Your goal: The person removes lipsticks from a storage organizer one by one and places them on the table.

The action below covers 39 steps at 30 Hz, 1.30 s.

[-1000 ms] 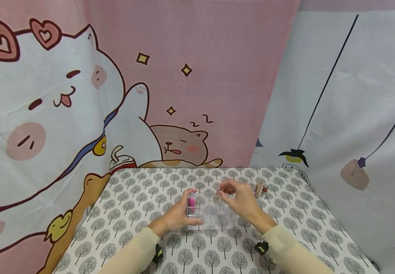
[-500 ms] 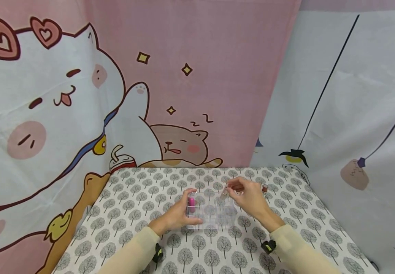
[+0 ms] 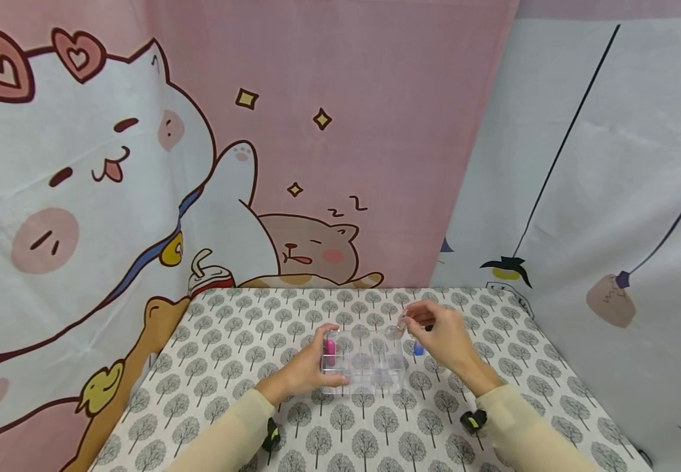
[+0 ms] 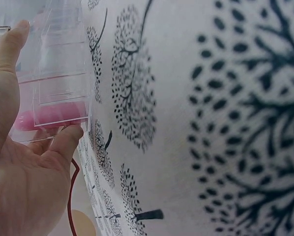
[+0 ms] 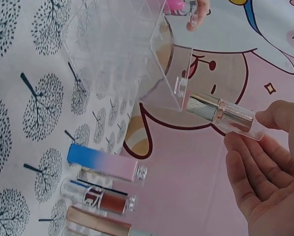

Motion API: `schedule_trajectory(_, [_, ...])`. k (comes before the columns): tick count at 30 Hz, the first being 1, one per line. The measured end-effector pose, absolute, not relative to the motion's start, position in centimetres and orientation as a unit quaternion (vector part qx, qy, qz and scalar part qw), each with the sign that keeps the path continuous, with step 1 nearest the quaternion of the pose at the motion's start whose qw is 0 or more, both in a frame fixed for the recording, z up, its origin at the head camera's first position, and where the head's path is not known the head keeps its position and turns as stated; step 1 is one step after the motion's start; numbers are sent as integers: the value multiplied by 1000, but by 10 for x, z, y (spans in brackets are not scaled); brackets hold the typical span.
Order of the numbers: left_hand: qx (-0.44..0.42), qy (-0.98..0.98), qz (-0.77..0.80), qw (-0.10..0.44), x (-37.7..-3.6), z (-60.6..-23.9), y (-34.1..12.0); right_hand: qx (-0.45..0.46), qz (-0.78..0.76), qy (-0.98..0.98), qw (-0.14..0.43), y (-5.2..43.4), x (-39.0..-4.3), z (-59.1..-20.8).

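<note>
My left hand (image 3: pixel 307 370) grips the left end of a clear divided organizer (image 3: pixel 375 377) on the table, thumb and fingers on opposite sides. A bright pink tube (image 4: pixel 53 115) stands in the compartment nearest that hand. Between the thumb and fingertips of my right hand (image 5: pixel 270 167) is a lip tube (image 5: pixel 225 115) with a clear case and a silvery end. Tilted, it is above the organizer's far right corner in the head view. The right wrist view shows its silvery end close to the organizer's edge; whether they touch, I cannot tell.
Beside the organizer's right side stand a blue-to-pink tube (image 5: pixel 107 162), a clear tube with red-brown contents (image 5: pixel 100 196) and a rose-gold tube (image 5: pixel 98 221). A tree-print cloth (image 3: pixel 293 446) covers the table. Printed curtains (image 3: pixel 346 164) hang behind it.
My right hand has moved right with the lip tube, from above the organizer's middle to its far right corner. The blue tube has come into sight beside the hand. My left hand stays put.
</note>
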<state>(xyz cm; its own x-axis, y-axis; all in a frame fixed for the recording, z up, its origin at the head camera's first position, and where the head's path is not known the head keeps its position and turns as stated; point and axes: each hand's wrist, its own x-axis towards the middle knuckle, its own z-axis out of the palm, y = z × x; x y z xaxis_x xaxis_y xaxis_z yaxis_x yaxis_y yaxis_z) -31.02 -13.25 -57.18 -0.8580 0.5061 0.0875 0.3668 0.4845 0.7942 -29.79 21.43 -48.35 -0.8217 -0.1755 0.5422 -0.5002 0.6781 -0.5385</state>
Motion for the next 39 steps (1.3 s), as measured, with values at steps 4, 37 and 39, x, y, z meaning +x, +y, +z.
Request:
schedule_trajectory(4, [252,857,441,81,-310,-572,-132,179,353,-887,238,221,-300,-484])
schedule_trajectory(37, [254,855,445,83,-309,-572,-132,123,326,-886,304,286,-309,-492])
schedule_trajectory(39, [253,856,444,83,-309,-572,-132,116,326,-888,304,289,-309,-493])
